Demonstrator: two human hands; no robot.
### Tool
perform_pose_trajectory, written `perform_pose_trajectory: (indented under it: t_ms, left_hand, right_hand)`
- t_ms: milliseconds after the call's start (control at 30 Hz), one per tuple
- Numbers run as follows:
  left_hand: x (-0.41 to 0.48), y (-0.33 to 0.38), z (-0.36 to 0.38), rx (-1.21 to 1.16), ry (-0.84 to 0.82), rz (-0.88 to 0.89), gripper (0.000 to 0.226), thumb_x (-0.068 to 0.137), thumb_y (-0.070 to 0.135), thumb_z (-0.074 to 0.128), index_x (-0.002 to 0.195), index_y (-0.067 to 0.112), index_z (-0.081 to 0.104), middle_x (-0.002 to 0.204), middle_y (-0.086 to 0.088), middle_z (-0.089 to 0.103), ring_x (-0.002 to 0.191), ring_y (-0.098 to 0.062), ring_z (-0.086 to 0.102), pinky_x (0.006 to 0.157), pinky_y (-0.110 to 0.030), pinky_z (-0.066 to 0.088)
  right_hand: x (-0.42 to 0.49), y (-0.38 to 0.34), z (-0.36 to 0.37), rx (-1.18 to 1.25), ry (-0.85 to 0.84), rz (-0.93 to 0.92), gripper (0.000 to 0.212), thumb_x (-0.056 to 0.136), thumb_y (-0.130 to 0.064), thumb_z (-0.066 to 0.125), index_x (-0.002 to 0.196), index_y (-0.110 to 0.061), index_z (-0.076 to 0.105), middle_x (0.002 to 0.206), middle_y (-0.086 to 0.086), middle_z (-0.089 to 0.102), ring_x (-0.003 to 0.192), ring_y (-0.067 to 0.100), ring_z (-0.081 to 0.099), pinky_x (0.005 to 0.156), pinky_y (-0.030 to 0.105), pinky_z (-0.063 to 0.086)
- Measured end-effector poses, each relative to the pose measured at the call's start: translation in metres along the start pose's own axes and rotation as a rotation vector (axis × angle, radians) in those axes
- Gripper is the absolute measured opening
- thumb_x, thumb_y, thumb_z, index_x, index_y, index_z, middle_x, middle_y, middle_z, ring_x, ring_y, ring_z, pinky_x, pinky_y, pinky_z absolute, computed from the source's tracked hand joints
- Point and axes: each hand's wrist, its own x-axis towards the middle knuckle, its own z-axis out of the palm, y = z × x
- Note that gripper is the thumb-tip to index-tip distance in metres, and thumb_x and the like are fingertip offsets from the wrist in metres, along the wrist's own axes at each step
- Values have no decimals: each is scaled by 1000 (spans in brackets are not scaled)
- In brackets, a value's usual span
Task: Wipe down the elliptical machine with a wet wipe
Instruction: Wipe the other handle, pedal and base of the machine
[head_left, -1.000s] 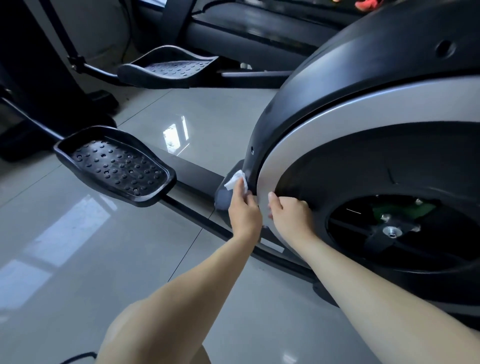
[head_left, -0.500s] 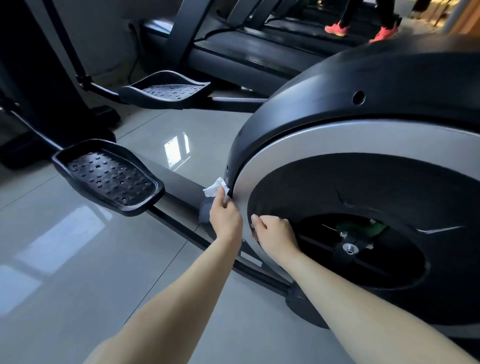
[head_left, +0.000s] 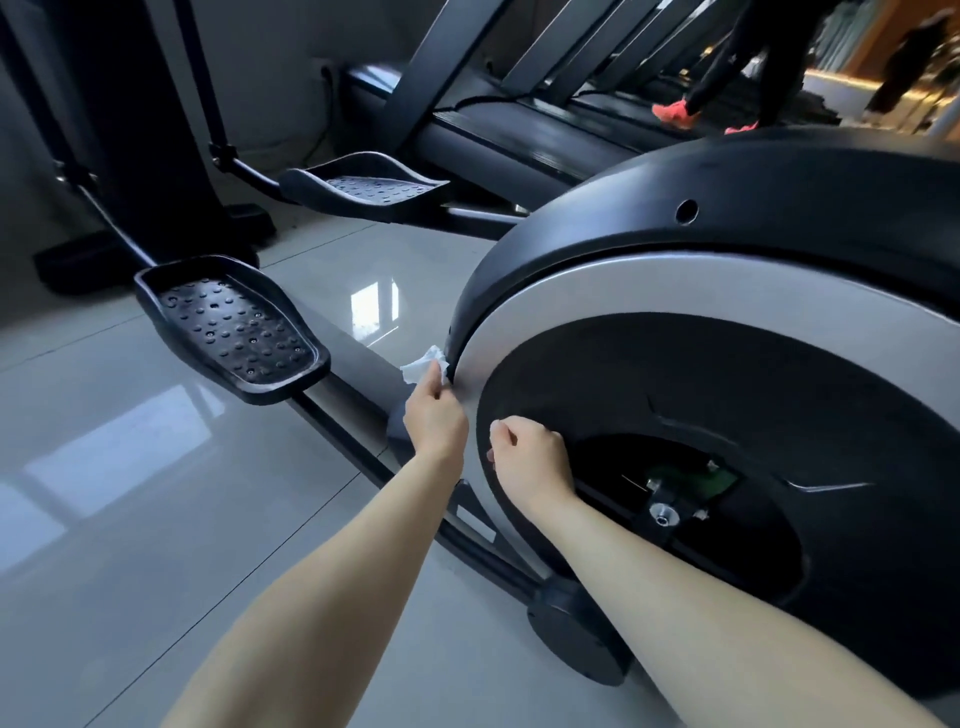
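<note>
We are pinching a crumpled white wet wipe (head_left: 423, 368) between the thumb and fingers of our left hand (head_left: 435, 418). We are pressing it against the front edge of the elliptical machine (head_left: 727, 208), where the black shell is meeting the silver ring (head_left: 675, 291). Our right hand (head_left: 530, 460) is resting just beside it on the dark inner disc, fingers curled in, nothing showing in its grasp. The near pedal (head_left: 234, 327) is sitting to the left above the glossy tiled floor (head_left: 156, 519).

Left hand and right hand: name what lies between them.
Head view: a strip of the elliptical's silver band lies between the left hand and the right hand.
</note>
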Motion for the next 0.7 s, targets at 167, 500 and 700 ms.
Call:
perform_pose_trajectory:
  t_ms: [167,500,700]
  left_hand:
    - [-34,50,11,24,5,238,53,104,3,41,146,33,55,145,19,54,134,-2,50,117,-21,34]
    - [-68,27,30,367,-149,767,86,85,-22,52,159,15,27,166,0,19,145,10,5,104,5,14]
    - [-90,-20,32,420,-196,697,71,97,-3,57,159,19,31,153,17,31,128,8,40,94,5,27]
  right_hand:
    - [-11,7,-18,-28,29,-64,35,100,-36,43,77,-16,60,76,4,71,74,28,68,71,40,58]
    - [-27,20,-46,-90,156,-177,24,102,-24,48,82,-20,60,73,-1,68,68,26,67,62,36,54]
    - [-39,39,-53,30,172,-225,19,102,-23,49,87,-19,60,68,-1,65,63,23,62,60,45,55]
